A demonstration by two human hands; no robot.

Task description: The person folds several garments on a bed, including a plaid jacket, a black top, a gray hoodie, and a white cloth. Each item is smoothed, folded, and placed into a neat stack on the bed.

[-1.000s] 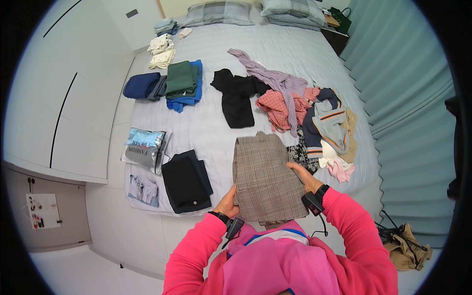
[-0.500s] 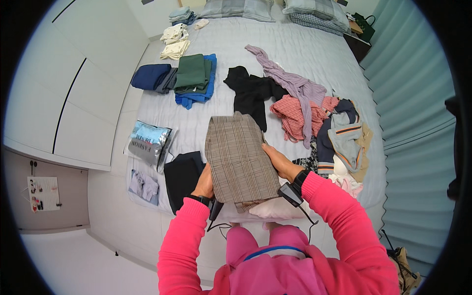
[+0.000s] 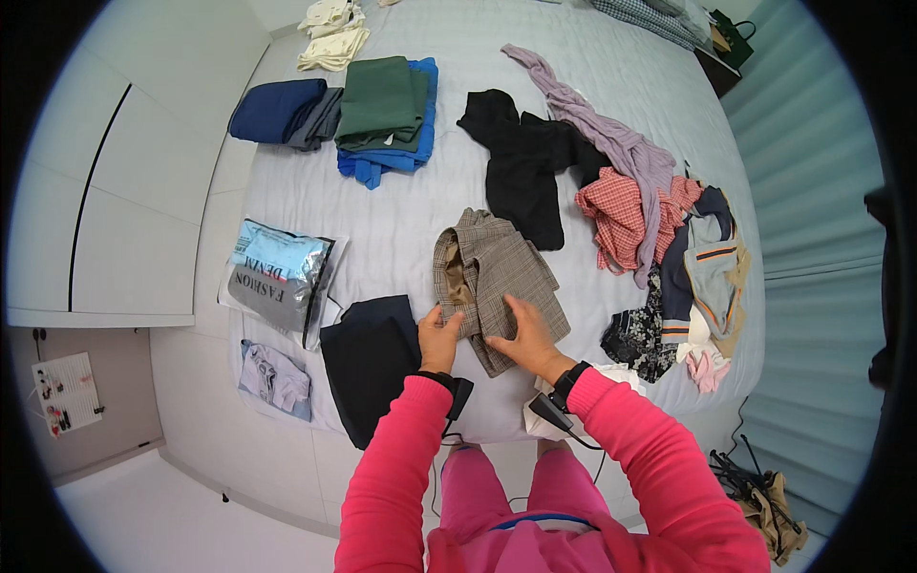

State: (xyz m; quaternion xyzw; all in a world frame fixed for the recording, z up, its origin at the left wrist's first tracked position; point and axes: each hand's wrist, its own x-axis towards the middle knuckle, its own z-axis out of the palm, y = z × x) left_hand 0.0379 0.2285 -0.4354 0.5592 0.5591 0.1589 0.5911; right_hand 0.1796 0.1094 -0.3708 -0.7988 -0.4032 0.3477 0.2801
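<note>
A folded brown plaid garment (image 3: 516,282) with a tan lining showing lies on the bed in front of me, tilted to the right. My left hand (image 3: 439,342) pinches its near left edge between thumb and fingers. On top of its near part rests my right hand (image 3: 527,339), thumb and fingers spread apart on the cloth. Close by on the left lie folded black trousers or similar dark cloth (image 3: 371,368). A black garment (image 3: 525,172) is spread just beyond the plaid one. White cloth (image 3: 544,415) shows partly under my right wrist.
Folded stacks stand at the far left: navy (image 3: 277,110), green (image 3: 382,100) over blue, and cream (image 3: 332,50). A plastic-packed garment (image 3: 287,282) lies left, near a pale folded one (image 3: 275,380). On the right sprawl a mauve scarf-like cloth (image 3: 611,138), red checked cloth (image 3: 616,215) and other loose clothes.
The plaid garment, held up between both hands before, is now down on the bed, turned, its lining showing. My hands have moved to its near side. The view has tilted nearer.
</note>
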